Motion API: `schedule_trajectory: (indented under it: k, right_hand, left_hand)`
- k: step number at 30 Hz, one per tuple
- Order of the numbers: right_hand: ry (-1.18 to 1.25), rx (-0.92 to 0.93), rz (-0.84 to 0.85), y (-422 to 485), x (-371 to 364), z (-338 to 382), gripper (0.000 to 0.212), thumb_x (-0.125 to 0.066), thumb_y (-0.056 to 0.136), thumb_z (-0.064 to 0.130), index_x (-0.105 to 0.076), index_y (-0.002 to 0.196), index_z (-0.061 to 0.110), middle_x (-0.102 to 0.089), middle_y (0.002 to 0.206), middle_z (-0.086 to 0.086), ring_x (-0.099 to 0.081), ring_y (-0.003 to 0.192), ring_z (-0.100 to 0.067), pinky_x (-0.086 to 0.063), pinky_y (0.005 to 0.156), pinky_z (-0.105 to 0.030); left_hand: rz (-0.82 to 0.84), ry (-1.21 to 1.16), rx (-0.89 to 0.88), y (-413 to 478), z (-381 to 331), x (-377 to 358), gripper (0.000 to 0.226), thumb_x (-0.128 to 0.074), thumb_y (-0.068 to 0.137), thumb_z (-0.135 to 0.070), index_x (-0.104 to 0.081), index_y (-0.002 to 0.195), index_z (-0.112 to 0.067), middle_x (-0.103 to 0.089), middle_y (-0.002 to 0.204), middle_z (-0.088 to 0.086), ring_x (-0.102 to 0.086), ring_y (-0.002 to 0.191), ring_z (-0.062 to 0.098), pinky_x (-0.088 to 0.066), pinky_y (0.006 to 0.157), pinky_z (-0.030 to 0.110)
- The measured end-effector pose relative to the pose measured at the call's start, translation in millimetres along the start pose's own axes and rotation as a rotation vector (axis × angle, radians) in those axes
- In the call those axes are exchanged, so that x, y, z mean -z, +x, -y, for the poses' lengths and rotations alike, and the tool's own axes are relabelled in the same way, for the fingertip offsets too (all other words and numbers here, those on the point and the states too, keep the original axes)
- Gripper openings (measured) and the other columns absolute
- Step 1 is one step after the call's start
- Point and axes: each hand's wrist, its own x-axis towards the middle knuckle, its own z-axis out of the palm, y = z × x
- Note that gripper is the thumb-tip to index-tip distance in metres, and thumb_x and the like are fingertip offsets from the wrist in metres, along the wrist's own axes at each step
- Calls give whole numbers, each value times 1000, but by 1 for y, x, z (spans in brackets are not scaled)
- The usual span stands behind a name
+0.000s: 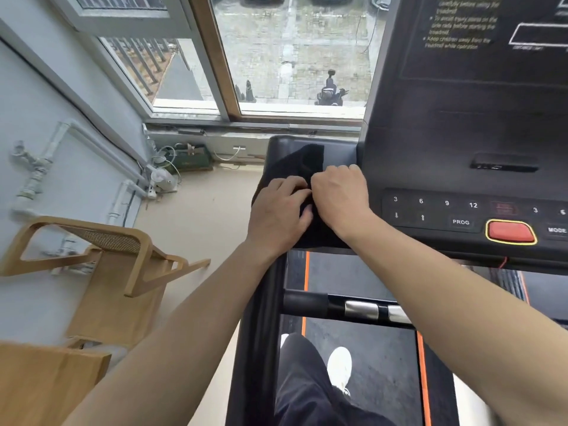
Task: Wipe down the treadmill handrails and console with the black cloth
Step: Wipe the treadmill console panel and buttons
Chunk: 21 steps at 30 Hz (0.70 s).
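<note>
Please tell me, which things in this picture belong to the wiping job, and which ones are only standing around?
For the job:
- black cloth, gripped by the left hand and right hand
- treadmill console
- left handrail
- crossbar grip

Just lying about:
- wooden chair
- wall pipes
- green box on the floor
- wooden tabletop

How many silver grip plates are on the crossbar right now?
2. Left plate sits mid-crossbar; right plate lies just beside it, partly covered by the right forearm. Others may be hidden behind it.
</note>
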Motion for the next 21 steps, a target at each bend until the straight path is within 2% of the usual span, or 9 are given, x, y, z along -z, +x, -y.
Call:
schedule_trajectory:
  k: [2,5,7,9,11,14,18,21]
  right_hand:
    - [-21,16,15,0,1,-4,20,-47,96,5,-61,87,16,-69,95,-7,-67,90,-30,-34,71,-35]
    - [-25,93,97,-5,9,-13,18,-49,94,5,-63,92,17,-69,95,-5,-66,92,-28,-31,73,-34]
    - [15,132,163,-9,13,-19,13,-51,93,11,-62,95,19,-67,99,-4,-61,99,-27,-31,76,-34]
    - [86,157,242,-13,13,-27,19,-49,91,15,-64,102,16,-66,105,-5,-55,107,-28,-31,78,-36]
    - [214,164,313,-15,6,-38,34,-45,92,15,-68,115,20,-67,114,-4,-49,115,-28,-35,84,-39]
    - [508,126,363,-20,-2,-53,47,-44,96,13,-62,135,32,-66,129,2,-41,130,-26,-33,104,-42]
    - [646,109,256,-31,-3,-46,48,-48,94,13,-62,135,35,-71,123,8,-52,127,-22,-34,107,-43]
    - [654,100,291,-35,2,-30,49,-47,93,19,-54,140,29,-71,123,1,-56,122,-27,-42,99,-45]
  left_hand:
    - [24,44,-70,7,3,-3,22,-61,89,-23,-77,102,-15,-67,115,-4,-57,99,24,-51,83,37]
    - [102,76,-104,28,6,-2,14,-65,88,-10,-77,95,-13,-68,107,-3,-55,94,26,-54,68,39]
    - [223,89,-120,44,1,1,17,-61,90,-7,-76,93,-14,-67,103,-1,-52,93,24,-53,69,39]
    - [326,118,-119,56,-6,5,18,-60,91,-10,-76,90,-17,-66,97,1,-54,93,24,-45,72,32]
    - [385,116,-78,64,-12,10,18,-61,91,-15,-78,91,-22,-68,92,4,-58,96,25,-40,71,32]
    - [462,160,-116,62,-16,20,25,-54,95,-20,-76,105,-26,-69,99,7,-61,102,27,-50,77,37]
    - [407,128,-291,43,3,32,30,-46,100,-27,-73,115,-25,-68,113,-4,-53,108,24,-53,82,42]
    - [322,109,-419,49,23,35,25,-54,99,-28,-77,104,-21,-70,111,-5,-54,101,24,-54,76,40]
